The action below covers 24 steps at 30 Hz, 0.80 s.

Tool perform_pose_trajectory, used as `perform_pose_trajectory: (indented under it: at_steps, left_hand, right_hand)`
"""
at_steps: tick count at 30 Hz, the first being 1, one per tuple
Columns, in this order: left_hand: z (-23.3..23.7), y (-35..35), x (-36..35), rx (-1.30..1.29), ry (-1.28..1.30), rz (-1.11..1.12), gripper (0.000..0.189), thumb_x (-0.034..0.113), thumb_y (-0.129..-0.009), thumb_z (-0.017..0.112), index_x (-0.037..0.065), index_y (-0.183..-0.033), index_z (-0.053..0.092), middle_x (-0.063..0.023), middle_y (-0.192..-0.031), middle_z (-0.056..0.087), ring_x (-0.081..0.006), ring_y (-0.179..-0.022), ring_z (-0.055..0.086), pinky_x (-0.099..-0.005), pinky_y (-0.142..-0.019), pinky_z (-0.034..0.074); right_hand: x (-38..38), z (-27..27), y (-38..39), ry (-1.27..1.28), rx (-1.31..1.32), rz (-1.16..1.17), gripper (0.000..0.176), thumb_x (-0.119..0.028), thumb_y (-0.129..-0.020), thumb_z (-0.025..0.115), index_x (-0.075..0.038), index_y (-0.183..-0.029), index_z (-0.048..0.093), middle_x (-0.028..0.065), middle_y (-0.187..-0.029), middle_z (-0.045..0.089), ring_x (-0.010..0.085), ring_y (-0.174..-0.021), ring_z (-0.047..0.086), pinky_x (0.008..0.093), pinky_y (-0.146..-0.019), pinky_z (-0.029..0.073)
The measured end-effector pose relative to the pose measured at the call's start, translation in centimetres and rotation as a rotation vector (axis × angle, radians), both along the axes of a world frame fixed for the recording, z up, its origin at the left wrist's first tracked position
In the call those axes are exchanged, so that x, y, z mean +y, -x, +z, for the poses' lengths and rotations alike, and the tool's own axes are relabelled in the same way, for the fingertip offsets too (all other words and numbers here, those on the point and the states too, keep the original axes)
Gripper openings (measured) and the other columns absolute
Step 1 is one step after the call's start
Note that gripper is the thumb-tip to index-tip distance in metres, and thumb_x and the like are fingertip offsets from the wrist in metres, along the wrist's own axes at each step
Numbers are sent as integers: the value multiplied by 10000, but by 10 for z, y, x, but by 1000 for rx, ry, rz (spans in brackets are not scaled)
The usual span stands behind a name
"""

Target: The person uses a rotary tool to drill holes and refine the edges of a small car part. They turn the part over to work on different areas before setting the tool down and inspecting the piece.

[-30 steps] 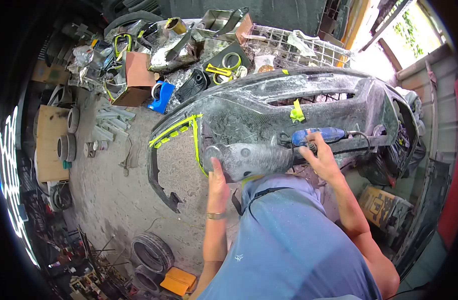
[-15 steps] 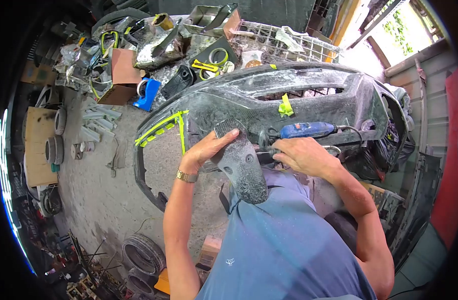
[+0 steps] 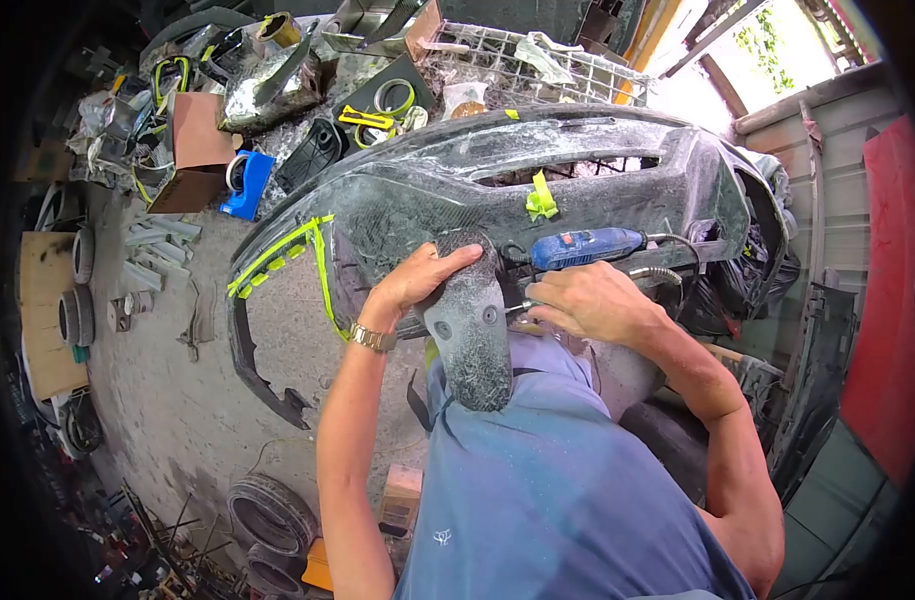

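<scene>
My left hand [image 3: 417, 280] grips the upper end of a dark, dust-covered plastic part [image 3: 469, 345], thumb on its face. The part has two round recesses, and its lower end rests against the blue shirt [image 3: 537, 450]. My right hand [image 3: 592, 302] is closed around a rotary tool handpiece, mostly hidden by the fingers. Its thin metal tip [image 3: 522, 307] points at the right-hand recess; whether it touches cannot be told. A ribbed flexible shaft [image 3: 657, 272] runs out behind this hand. Just above, a blue rotary tool [image 3: 587, 247] lies on a large car bumper [image 3: 397, 215].
Yellow-green tape [image 3: 323, 270] marks the bumper's left side. Behind it stand a cardboard box [image 3: 199, 135], a blue tape dispenser [image 3: 247, 187], tape rolls [image 3: 393, 97] and a wire rack [image 3: 577, 72]. Tyres [image 3: 272, 512] lie on the floor, and a red panel [image 3: 887, 280] leans at right.
The handpiece tip now sits at the part's right recess, and the part hangs more upright. The whole scene has shifted left and slightly up in view.
</scene>
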<state>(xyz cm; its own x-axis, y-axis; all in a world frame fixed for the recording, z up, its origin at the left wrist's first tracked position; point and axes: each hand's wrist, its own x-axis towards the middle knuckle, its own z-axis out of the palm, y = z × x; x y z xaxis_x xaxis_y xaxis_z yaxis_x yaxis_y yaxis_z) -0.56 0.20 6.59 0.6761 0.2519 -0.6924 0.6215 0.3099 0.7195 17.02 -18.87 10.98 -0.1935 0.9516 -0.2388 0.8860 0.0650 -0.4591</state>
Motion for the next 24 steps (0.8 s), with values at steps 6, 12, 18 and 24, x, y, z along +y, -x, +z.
perform_pose_trajectory:
  at_steps: [6, 12, 18, 24]
  left_hand:
    - [-1, -2, -1, -2, -38, -25, 635, 579, -756, 739, -10, -846, 520, -28, -792, 532, -67, -718, 498, -216, -577, 435]
    - [2, -3, -2, -48, 5, -15, 616, 561, -770, 736, -10, -845, 520, -30, -793, 537, -68, -723, 506, -220, -585, 443]
    - [-19, -3, 0, 14, -31, -41, 604, 533, -773, 749, -20, -852, 518, -52, -818, 563, -76, -747, 532, -225, -593, 460]
    - [-20, -5, 0, 22, -48, -43, 614, 531, -773, 750, -28, -854, 511, -51, -811, 552, -79, -736, 530, -217, -588, 460]
  right_hand:
    - [7, -10, 0, -66, -49, 64, 249, -340, -941, 514, -99, -944, 577, 76, -833, 612, 268, -791, 645, 395, -670, 512]
    - [6, -19, -1, -86, -41, 66, 252, -344, -939, 516, -100, -941, 579, 75, -822, 605, 266, -780, 646, 389, -667, 510]
    - [8, -17, -3, -63, -72, 75, 254, -345, -940, 514, -99, -934, 576, 79, -830, 606, 269, -785, 646, 394, -670, 510]
    - [7, -16, -3, -57, -81, 80, 263, -348, -941, 511, -95, -916, 578, 82, -828, 606, 270, -783, 645, 395, -673, 511]
